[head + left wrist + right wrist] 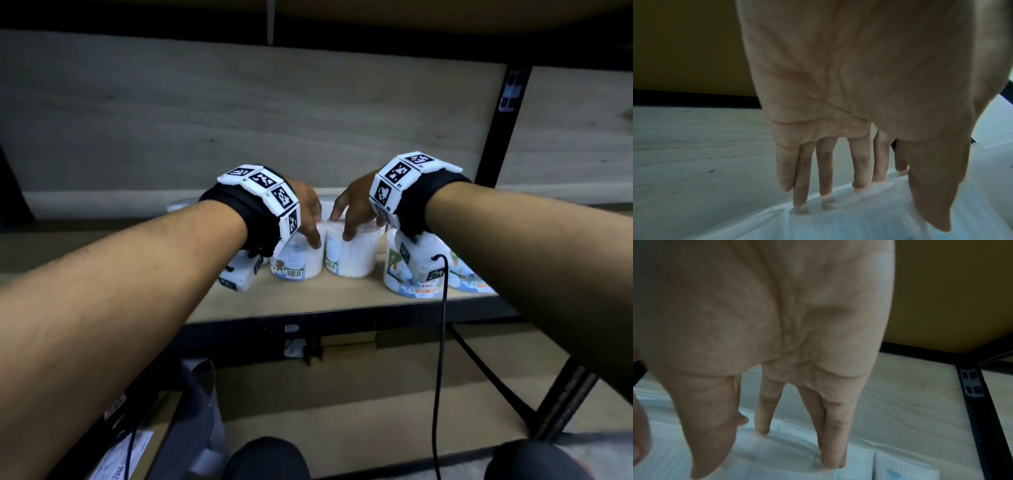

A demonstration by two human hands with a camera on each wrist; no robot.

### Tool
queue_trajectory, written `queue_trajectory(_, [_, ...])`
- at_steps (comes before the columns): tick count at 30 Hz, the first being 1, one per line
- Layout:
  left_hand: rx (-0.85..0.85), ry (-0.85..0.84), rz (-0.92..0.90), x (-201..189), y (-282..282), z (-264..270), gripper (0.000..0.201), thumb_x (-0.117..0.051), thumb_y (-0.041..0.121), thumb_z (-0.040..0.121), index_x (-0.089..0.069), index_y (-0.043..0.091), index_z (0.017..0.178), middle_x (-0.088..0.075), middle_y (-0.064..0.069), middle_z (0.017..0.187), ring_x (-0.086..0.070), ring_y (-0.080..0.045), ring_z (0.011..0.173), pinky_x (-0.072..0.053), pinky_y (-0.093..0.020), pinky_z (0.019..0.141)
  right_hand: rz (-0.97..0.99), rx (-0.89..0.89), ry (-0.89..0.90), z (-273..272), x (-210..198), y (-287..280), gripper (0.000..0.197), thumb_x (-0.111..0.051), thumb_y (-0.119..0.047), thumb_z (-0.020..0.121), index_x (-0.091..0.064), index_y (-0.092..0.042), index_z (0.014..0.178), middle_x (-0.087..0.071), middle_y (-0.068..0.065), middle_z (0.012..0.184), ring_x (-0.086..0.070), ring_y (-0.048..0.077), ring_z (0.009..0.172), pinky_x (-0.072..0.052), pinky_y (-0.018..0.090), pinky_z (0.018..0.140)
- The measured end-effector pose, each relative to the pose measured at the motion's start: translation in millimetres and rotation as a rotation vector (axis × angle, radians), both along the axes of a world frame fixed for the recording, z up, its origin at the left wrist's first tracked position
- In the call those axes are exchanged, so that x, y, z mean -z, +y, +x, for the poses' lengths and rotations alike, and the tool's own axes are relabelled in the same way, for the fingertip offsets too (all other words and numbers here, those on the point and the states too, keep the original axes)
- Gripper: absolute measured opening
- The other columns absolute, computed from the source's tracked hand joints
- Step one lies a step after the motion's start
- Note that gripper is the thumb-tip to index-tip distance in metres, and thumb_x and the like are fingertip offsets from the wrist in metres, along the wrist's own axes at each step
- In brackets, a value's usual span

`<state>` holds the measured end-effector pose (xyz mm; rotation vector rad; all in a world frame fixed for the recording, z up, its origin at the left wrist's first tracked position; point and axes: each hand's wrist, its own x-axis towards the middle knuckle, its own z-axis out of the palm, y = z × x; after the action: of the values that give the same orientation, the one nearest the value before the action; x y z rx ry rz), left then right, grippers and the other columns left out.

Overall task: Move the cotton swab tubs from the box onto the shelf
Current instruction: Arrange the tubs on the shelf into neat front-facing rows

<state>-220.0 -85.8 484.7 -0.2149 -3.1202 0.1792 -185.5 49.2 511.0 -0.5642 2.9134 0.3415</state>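
because both the left hand (308, 212) and right hand (352, 209) rest with straight, released fingers on two touching tubs (352, 253), a push toward 6 o'clock could tip one off the shelf (308, 301)

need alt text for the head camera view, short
Two bare hands, left hand and right hand, each rest on top of a white cotton swab tub standing on a wooden shelf. More tubs stand to the right.

Both forearms reach forward, palms down, wrists banded. Left hand (307, 212) and right hand (354, 209) sit close side by side, fingers (825, 168) straight, pointing down, thumbs spread; no closed grip.
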Motion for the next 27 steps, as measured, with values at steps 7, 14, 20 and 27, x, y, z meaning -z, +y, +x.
queue_trajectory(7, [0.048,-0.037,0.012,-1,-3,24,0.053,-0.074,0.053,0.074,-0.069,0.026,0.119,-0.064,0.008,0.096,-0.058,-0.017,0.093,-0.044,-0.024,0.084,-0.075,0.006,0.022,11,5,7,0.056,-0.062,-0.024,0.095,-0.042,-0.024,0.147,-0.048,0.002,0.143,-0.047,0.016,0.11,-0.039,0.024,0.098])
queue_trajectory(14, [0.059,-0.066,0.01,-6,-2,43,0.056,-0.073,0.058,0.073,-0.07,0.025,0.118,-0.069,0.009,0.106,-0.06,-0.016,0.096,-0.045,-0.025,0.088,-0.142,0.009,0.0,28,5,12,0.054,-0.065,-0.026,0.094,-0.047,-0.027,0.144,-0.051,-0.001,0.139,-0.047,0.013,0.109,-0.038,0.022,0.098])
queue_trajectory(20, [0.057,-0.049,-0.006,-5,-1,58,0.064,-0.071,0.061,0.075,-0.065,0.025,0.127,-0.061,0.009,0.102,-0.053,-0.014,0.094,-0.038,-0.023,0.084,-0.163,-0.021,-0.004,36,5,15,0.052,-0.068,-0.025,0.092,-0.05,-0.029,0.141,-0.05,-0.004,0.117,-0.046,0.012,0.102,-0.041,0.021,0.091])
queue_trajectory(27, [0.034,-0.023,-0.038,-3,-1,71,0.075,-0.063,0.064,0.08,-0.045,0.03,0.145,-0.046,0.005,0.147,-0.043,-0.018,0.134,-0.033,-0.03,0.107,-0.315,0.062,-0.098,31,5,21,0.051,-0.072,-0.03,0.088,-0.055,-0.03,0.136,-0.051,0.0,0.128,-0.052,0.02,0.116,-0.05,0.033,0.1])
